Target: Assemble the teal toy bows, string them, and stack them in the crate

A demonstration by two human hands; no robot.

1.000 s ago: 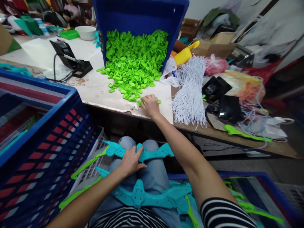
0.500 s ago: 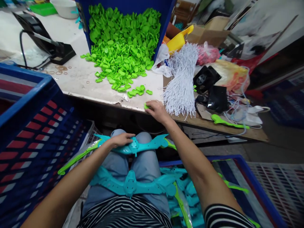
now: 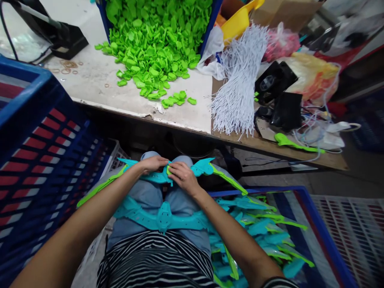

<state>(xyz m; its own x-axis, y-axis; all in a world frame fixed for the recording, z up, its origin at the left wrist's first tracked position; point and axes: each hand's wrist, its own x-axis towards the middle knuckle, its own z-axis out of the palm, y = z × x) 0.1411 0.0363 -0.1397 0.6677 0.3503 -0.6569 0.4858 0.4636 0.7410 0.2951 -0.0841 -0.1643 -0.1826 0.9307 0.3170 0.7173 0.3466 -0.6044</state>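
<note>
Across my knees lies a teal toy bow (image 3: 202,167) with long green limbs at both ends. My left hand (image 3: 152,164) is closed on it just left of its middle, the fingertips near the centre. My right hand (image 3: 184,178) presses a small green plastic piece (image 3: 169,170) against the bow's centre, its fingers bent over the piece and partly hiding it. A second teal toy bow (image 3: 164,218) rests across my lap nearer my body, touched by neither hand.
A blue bin (image 3: 212,28) on the table (image 3: 192,120) spills many green pieces (image 3: 156,60). White ties (image 3: 240,80) lie to their right. Blue crates stand left (image 3: 24,74) and right (image 3: 327,236); several teal and green bows (image 3: 258,228) fill the right one.
My right hand has come back from the table edge to the bow's middle, bringing a green piece. My left hand stays on the bow. The view has tipped downward.
</note>
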